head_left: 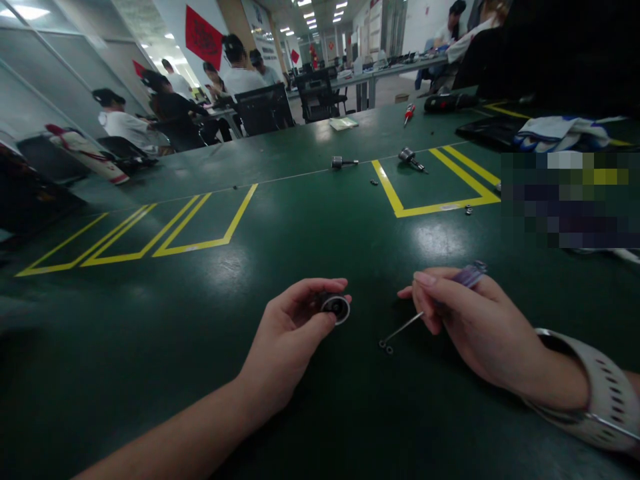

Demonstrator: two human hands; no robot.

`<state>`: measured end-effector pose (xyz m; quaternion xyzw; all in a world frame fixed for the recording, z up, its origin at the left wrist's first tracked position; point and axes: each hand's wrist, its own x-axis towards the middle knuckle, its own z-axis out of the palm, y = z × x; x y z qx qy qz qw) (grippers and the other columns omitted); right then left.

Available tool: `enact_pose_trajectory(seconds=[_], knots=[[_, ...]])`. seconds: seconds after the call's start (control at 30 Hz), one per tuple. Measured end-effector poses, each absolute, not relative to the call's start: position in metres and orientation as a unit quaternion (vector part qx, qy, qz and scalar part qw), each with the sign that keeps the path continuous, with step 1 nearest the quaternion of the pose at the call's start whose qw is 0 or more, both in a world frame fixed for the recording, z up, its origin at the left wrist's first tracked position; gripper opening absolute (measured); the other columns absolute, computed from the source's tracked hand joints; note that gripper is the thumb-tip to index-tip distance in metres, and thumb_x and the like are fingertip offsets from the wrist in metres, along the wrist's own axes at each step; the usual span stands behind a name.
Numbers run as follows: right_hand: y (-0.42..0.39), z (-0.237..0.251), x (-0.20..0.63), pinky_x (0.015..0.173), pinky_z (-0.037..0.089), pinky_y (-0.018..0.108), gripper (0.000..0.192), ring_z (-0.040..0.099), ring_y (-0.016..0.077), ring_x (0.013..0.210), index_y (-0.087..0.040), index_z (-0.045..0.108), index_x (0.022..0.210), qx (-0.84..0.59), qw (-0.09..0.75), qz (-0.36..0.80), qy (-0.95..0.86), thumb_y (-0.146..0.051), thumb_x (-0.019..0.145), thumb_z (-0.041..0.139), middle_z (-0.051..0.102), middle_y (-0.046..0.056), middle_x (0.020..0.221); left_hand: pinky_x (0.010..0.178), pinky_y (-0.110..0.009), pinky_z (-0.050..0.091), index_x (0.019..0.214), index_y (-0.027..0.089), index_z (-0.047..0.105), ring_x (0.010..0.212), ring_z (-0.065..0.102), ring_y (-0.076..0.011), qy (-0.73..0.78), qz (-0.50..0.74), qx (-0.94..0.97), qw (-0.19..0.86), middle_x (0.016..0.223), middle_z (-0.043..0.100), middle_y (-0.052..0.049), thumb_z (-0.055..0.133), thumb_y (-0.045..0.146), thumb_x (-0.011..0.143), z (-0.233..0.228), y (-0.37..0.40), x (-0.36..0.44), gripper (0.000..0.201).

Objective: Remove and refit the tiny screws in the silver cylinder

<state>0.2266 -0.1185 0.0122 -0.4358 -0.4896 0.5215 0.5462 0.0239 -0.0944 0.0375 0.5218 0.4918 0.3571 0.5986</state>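
Observation:
My left hand (295, 333) grips a small round black-and-silver metal part (336, 307) just above the green table (200, 320), its open face turned toward me. My right hand (465, 320) holds a thin screwdriver (435, 303) with a purple handle, its shaft slanting down and left. The tip rests at a tiny black screw or washer (385, 346) lying on the table between my hands. A white perforated watch strap (595, 393) is on my right wrist.
Two similar metal parts (344, 162) (411, 159) and small loose pieces (469, 210) lie farther back near yellow taped boxes (440, 207). A red-handled tool (409, 114), gloves (560, 132) and a notepad (343, 123) sit at the far edge. Several people sit at desks behind.

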Motion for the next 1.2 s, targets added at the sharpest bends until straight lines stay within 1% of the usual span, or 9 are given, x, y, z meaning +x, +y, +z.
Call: enact_pose_trajectory(seconds=[0.2,0.33,0.43,0.53,0.73,0.87,0.97,1.1,1.2], knots=[[-0.122,0.008,0.228,0.071,0.048,0.031,0.036,0.049,0.0112,0.051,-0.019,0.053,0.057,-0.456,0.514,0.482,-0.544,-0.033,0.089,0.049,0.048,-0.005,0.05,0.091,-0.039,0.047,0.09,0.021,0.068,0.099,0.063,-0.0237,0.492,0.355,0.522,0.6,0.11,0.067,-0.005,0.064,0.013,0.071,0.038,-0.095,0.024,0.021],[-0.129,0.019,0.224,0.07,0.047,0.031,0.038,0.051,0.0123,0.054,-0.019,0.05,0.054,-0.471,0.474,0.361,-0.651,-0.028,0.091,0.045,0.047,-0.003,0.049,0.091,-0.039,0.047,0.095,0.021,0.063,0.1,0.063,-0.0238,0.483,0.36,0.514,0.61,0.109,0.067,-0.005,0.064,0.012,0.072,0.037,-0.095,0.023,0.025],[-0.137,0.028,0.219,0.076,0.045,0.035,0.029,0.048,0.0113,0.054,-0.017,0.049,0.06,-0.405,0.442,0.268,-0.754,-0.016,0.088,0.043,0.046,-0.003,0.054,0.09,-0.039,0.047,0.094,0.02,0.059,0.101,0.063,-0.0234,0.48,0.378,0.498,0.615,0.111,0.066,-0.004,0.065,0.012,0.072,0.036,-0.094,0.024,0.025],[-0.143,0.03,0.218,0.083,0.042,0.04,0.018,0.048,0.012,0.06,-0.017,0.051,0.068,-0.35,0.41,0.218,-0.814,-0.008,0.083,0.046,0.05,-0.001,0.06,0.09,-0.038,0.048,0.093,0.019,0.059,0.102,0.062,-0.0233,0.487,0.387,0.488,0.612,0.113,0.065,-0.005,0.067,0.014,0.071,0.037,-0.094,0.024,0.024],[-0.15,0.025,0.221,0.088,0.039,0.045,0.008,0.05,0.0146,0.067,-0.014,0.057,0.079,-0.299,0.455,0.16,-0.823,-0.009,0.08,0.05,0.056,0.002,0.066,0.091,-0.034,0.047,0.097,0.019,0.062,0.102,0.062,-0.0212,0.491,0.379,0.502,0.602,0.111,0.065,-0.005,0.067,0.016,0.072,0.037,-0.096,0.024,0.026],[-0.149,0.025,0.22,0.089,0.038,0.044,0.008,0.05,0.0141,0.068,-0.014,0.056,0.077,-0.304,0.449,0.183,-0.82,-0.011,0.082,0.049,0.056,0.002,0.068,0.09,-0.033,0.047,0.098,0.019,0.061,0.102,0.061,-0.0205,0.492,0.375,0.515,0.593,0.111,0.065,-0.004,0.067,0.017,0.074,0.036,-0.096,0.023,0.026],[-0.144,0.026,0.219,0.086,0.039,0.04,0.019,0.049,0.0121,0.063,-0.016,0.053,0.071,-0.358,0.453,0.252,-0.777,-0.016,0.088,0.044,0.052,-0.001,0.063,0.09,-0.033,0.047,0.101,0.019,0.061,0.101,0.062,-0.0202,0.498,0.368,0.521,0.588,0.11,0.065,-0.005,0.065,0.017,0.075,0.035,-0.095,0.022,0.026],[-0.135,0.027,0.22,0.068,0.043,0.03,0.033,0.051,0.0122,0.06,-0.018,0.05,0.062,-0.458,0.443,0.324,-0.699,-0.029,0.092,0.04,0.051,-0.001,0.06,0.09,-0.031,0.047,0.101,0.019,0.061,0.1,0.062,-0.019,0.495,0.364,0.526,0.587,0.109,0.066,-0.004,0.065,0.017,0.075,0.034,-0.094,0.022,0.026],[-0.13,0.026,0.222,0.055,0.041,0.025,0.037,0.051,0.0118,0.059,-0.018,0.052,0.062,-0.491,0.423,0.356,-0.673,-0.033,0.093,0.039,0.053,0.0,0.062,0.088,-0.029,0.048,0.1,0.02,0.061,0.1,0.062,-0.0181,0.494,0.362,0.527,0.589,0.109,0.065,-0.003,0.066,0.017,0.075,0.034,-0.094,0.022,0.026]])
